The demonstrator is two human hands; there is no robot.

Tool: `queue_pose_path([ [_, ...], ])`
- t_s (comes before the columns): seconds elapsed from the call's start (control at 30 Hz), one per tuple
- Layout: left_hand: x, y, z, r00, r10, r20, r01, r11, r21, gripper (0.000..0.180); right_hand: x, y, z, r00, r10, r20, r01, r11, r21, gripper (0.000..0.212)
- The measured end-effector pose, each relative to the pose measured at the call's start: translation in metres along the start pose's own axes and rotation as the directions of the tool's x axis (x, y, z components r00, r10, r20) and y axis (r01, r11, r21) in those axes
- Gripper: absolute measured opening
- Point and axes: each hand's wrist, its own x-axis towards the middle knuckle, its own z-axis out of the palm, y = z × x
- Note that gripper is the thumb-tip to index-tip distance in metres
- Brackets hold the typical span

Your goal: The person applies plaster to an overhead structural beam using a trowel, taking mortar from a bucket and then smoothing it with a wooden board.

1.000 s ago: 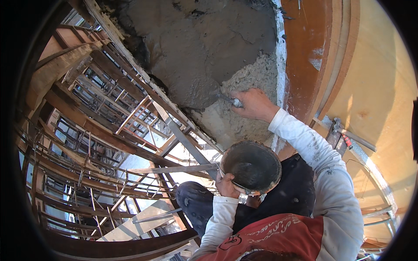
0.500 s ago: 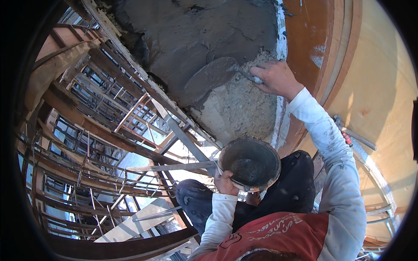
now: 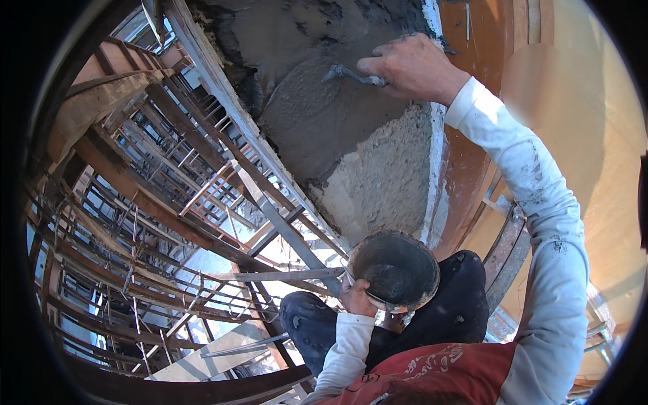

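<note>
My right hand (image 3: 417, 69) is closed round the handle of a trowel (image 3: 297, 91), whose blade lies flat against wet grey mortar (image 3: 337, 30). The mortar coats the upper part of a wall; below it a strip of rough, pale, bare surface (image 3: 381, 175) shows. My left hand (image 3: 358, 297) grips the rim of a round dark bucket (image 3: 395, 266) with its thumb over the edge. The bucket rests by my knees, with some wet grey mix in its bottom.
A pale straight edge (image 3: 233, 121) bounds the mortar on the left, a white-smeared brown board (image 3: 466, 135) on the right. Beyond the left edge stands scaffolding of wooden beams (image 3: 155, 209) and thin poles, with a drop beneath. A tan panel (image 3: 594, 135) curves along the right.
My right hand has moved up and slightly left with the trowel, its blade sliding up the mortar. More of the strip looks coated. The bucket stays in my left hand, slightly lower in view.
</note>
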Motion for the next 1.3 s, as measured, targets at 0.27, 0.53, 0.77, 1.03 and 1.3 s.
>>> queue_pose_path([
  [0.27, -0.007, 0.011, 0.009, 0.998, -0.003, 0.065, 0.009, 0.996, -0.084, 0.068, 0.056, 0.035, -0.062, 0.989, -0.046, 0.142, 0.046, 0.999, 0.002, 0.012],
  [0.53, -0.011, 0.011, 0.013, 0.996, -0.063, 0.067, 0.067, 0.996, -0.061, 0.068, 0.075, 0.065, -0.08, 0.995, -0.029, 0.101, 0.027, 0.999, 0.017, 0.022],
  [0.77, -0.01, 0.009, 0.021, 0.994, -0.022, 0.104, 0.024, 0.999, -0.026, 0.068, 0.014, 0.043, -0.091, 0.874, 0.46, -0.159, -0.227, 0.674, 0.703, 0.037],
  [1.03, -0.012, 0.016, 0.03, 0.995, -0.007, 0.103, -0.006, 0.993, 0.122, 0.07, -0.269, -0.155, -0.058, 0.552, -0.257, 0.793, -0.829, -0.065, 0.556, 0.044],
  [1.3, -0.002, 0.02, 0.045, 0.99, 0.04, 0.132, -0.095, 0.891, 0.443, 0.063, -0.349, -0.234, -0.018, 0.271, -0.229, 0.935, -0.954, 0.066, 0.293, 0.05],
])
